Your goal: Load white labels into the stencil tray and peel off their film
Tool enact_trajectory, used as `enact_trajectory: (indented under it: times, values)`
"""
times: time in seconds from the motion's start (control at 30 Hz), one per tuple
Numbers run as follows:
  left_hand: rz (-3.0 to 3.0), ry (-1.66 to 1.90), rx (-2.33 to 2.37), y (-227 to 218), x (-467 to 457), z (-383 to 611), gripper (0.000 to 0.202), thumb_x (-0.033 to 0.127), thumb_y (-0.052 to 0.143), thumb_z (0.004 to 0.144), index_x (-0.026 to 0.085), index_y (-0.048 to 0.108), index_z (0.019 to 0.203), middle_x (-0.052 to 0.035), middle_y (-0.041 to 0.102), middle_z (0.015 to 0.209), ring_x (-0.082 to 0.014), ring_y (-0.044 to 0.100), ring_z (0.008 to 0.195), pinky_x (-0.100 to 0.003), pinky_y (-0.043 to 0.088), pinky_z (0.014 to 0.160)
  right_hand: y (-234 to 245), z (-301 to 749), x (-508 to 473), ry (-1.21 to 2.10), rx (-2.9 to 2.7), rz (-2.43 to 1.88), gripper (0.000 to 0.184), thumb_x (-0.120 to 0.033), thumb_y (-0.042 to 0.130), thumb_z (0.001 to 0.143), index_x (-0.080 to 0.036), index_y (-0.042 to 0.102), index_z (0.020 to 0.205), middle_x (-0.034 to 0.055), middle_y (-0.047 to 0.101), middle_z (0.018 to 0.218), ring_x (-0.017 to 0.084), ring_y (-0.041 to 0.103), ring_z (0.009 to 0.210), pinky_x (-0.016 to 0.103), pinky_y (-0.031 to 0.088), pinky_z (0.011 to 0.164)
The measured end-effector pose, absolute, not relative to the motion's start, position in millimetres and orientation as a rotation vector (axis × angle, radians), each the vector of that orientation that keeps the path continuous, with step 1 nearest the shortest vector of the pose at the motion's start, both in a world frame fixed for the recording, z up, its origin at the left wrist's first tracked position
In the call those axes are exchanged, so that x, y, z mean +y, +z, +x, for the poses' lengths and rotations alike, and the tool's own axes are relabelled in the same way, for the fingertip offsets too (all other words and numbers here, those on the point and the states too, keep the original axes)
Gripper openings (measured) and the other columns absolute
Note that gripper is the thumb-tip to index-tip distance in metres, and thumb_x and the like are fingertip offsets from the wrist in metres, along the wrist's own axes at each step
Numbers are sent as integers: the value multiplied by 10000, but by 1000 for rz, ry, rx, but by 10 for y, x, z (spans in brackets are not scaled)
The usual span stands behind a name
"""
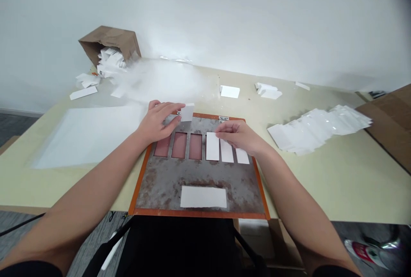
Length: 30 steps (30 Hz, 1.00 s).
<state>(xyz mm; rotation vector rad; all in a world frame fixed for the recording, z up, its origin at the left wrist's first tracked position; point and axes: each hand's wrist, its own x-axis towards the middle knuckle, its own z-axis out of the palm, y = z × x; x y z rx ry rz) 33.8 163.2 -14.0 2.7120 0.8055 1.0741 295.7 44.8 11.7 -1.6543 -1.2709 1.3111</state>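
Note:
A grey metal plate (pixel 157 191) with an orange frame lies in front of me, with a row of rectangular slots. Three slots on the left show a reddish bottom (pixel 195 146). My right hand (pixel 239 135) pinches the top right corner of a white card (pixel 212 147), which lies over the fourth slot, slightly out of line with it. White cards (pixel 227 153) fill the two slots farther right, partly under my hand. Above the plate's far edge, my left hand (pixel 163 119) holds a small stack of white cards (pixel 187 113) between thumb and fingers.
A white strip (pixel 203 197) lies on the plate's near part. Overlapping white cards (pixel 316 129) spread on the right, near a cardboard box (pixel 390 118). Small card stacks (pixel 230 91) stand behind. A tipped carton (pixel 120 37) spills white pieces; translucent sheets (pixel 86 133) lie at left.

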Motion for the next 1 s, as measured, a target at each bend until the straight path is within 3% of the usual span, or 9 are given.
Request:
enact_trajectory:
  times: [1.0]
  values:
    - [2754,1227,680,-187,1658,345,283,258,536,940,237,606,1214,-38,763,1103,-203,718,908,-388,393,861,59,2999,434,1334,-1275,-1656,268,-410,773,689,-194,671,810,-41,539,612,61,349,480,228,217,413]
